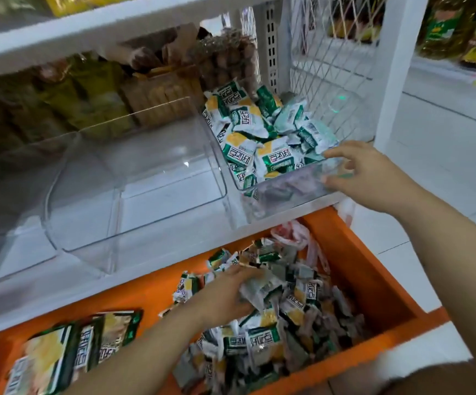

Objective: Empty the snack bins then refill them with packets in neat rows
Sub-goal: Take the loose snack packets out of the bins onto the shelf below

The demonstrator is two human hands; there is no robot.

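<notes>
Two clear plastic bins stand on a white shelf. The right bin (280,192) holds a loose heap of green, white and yellow snack packets (262,132). My right hand (373,172) grips that bin's front right corner, thumb on the front wall and fingers over the rim. The left bin (145,212) holds nothing. Below, an orange drawer (373,280) is pulled out, with a pile of the same packets (288,317) in it. My left hand (225,295) lies on that pile, its fingers curled round a few packets.
Larger green snack bags (68,352) lie at the drawer's left end. A red and white plastic bag (293,232) sits at the drawer's back. Behind the bins stand bagged goods (94,89). A white wire mesh panel (330,61) closes the shelf's right side.
</notes>
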